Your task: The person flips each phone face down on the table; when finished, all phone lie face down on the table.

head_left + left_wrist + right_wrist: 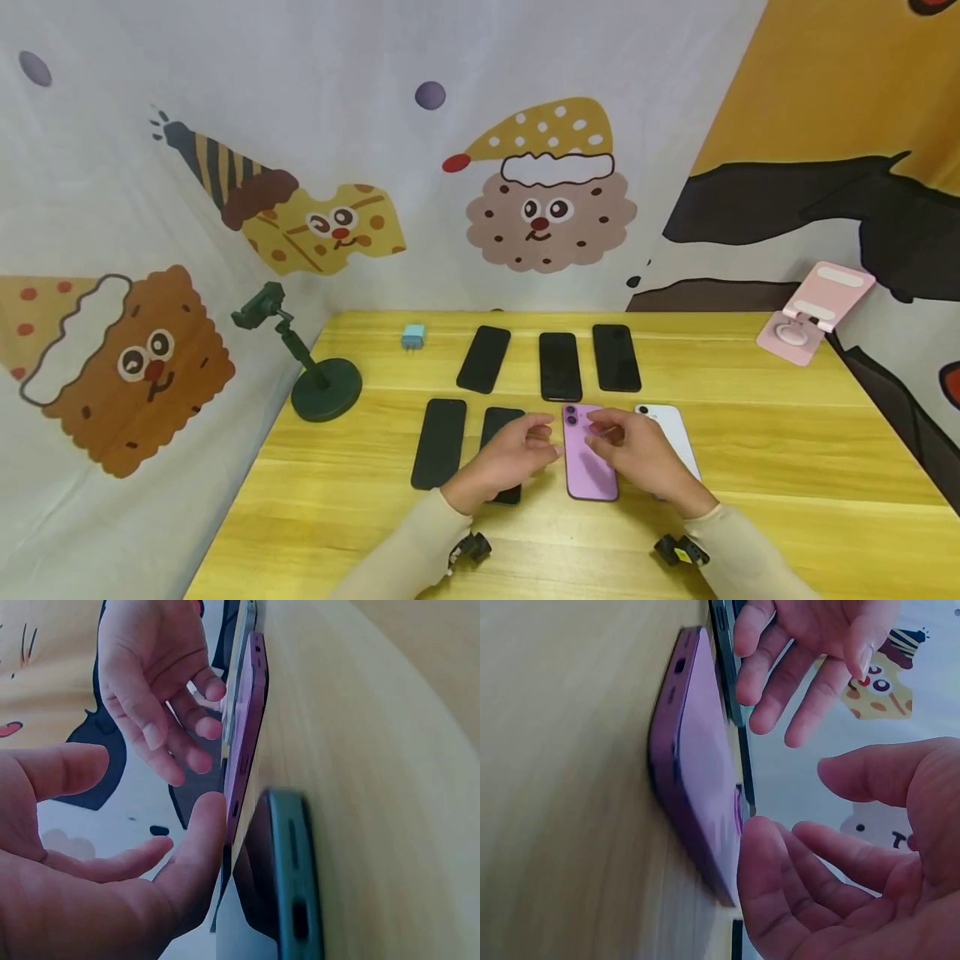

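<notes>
A pink phone (591, 479) lies back up on the wooden table, its camera lenses at the top left. My left hand (517, 454) hovers by its left edge, over a dark phone (501, 421) that it partly covers. Above the pink phone's right side is my right hand (637, 450), which hides part of a white phone (681, 429). Both hands have loosely bent, parted fingers and hold nothing. In the right wrist view, a gap shows between the thumb and forefinger of the right hand (840, 892), beside the pink phone (705, 750).
Another dark phone (439, 442) lies at the front left. Behind are three more: left (484, 358), middle (560, 367) and right (617, 358). A blue charger plug (413, 335), a green phone stand (326, 389) and a pink folding stand (828, 296) stand near the cartoon-printed cloth (360, 108).
</notes>
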Motion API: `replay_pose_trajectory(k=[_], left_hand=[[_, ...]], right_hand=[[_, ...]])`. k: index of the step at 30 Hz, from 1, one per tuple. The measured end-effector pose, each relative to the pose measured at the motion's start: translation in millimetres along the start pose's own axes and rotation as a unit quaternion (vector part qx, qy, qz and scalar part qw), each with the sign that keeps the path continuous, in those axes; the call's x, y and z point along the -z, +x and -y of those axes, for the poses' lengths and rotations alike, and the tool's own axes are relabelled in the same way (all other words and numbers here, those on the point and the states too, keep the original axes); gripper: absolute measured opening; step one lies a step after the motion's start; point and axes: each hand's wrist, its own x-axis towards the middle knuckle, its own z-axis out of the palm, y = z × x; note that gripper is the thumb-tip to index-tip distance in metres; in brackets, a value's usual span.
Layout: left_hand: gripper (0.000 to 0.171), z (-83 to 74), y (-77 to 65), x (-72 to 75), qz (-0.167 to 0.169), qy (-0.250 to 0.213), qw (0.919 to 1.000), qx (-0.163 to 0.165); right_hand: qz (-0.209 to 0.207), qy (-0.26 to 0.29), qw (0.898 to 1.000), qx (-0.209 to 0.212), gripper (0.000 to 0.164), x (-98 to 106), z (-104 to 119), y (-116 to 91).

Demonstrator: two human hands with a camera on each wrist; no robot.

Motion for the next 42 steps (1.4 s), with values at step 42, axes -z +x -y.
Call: replay_pose_trajectory(k=[42], left_hand=[[0.07,16.6,-35.0,54.9,-0.108,0.059,0.9922,0.019]], right_hand=[[0.069,0.12,0.99,0.002,0.053,-73.8,46.5,19.4]])
